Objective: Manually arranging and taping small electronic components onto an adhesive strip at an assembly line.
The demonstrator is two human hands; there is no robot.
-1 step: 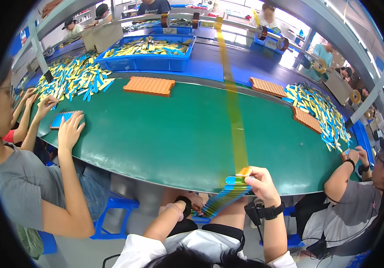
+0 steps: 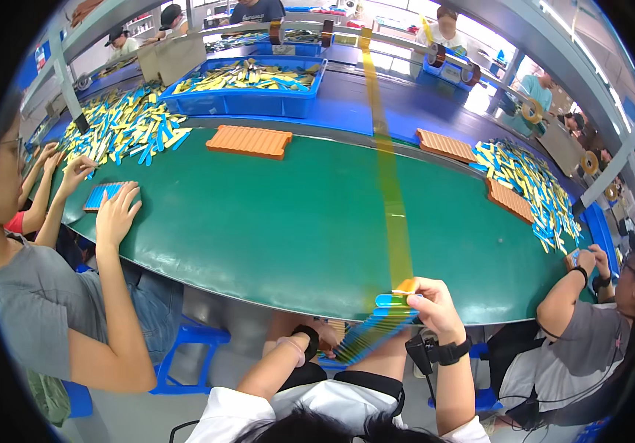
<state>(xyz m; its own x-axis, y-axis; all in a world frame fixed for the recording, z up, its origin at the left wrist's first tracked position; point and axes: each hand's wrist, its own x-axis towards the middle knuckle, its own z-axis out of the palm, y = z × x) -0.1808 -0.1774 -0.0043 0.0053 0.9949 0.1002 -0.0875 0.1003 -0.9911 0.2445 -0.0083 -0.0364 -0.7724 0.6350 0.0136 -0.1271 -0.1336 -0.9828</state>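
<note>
My right hand [image 2: 436, 306] is closed, thumb and fingers pinching the upper end of a slanting row of blue strips [image 2: 376, 330]. An orange piece [image 2: 406, 286] shows at the fingertips there. Yellow see-through tape [image 2: 397, 229] runs down from the overhead bar to this end. The row slopes down left over my lap, off the table's near edge. At its lower end is my left hand [image 2: 325, 336]; its fingers are mostly hidden, so whether it grips the row cannot be made out. A pale ridged piece [image 2: 337, 325] lies beside that hand.
On the green table [image 2: 273, 214] sit orange grooved trays [image 2: 249, 142] and heaps of blue and yellow strips [image 2: 129, 125]. Behind stands a blue bin [image 2: 240, 103] of strips. Co-workers sit left and right; the left one's hand touches a tray of blue strips [image 2: 105, 196].
</note>
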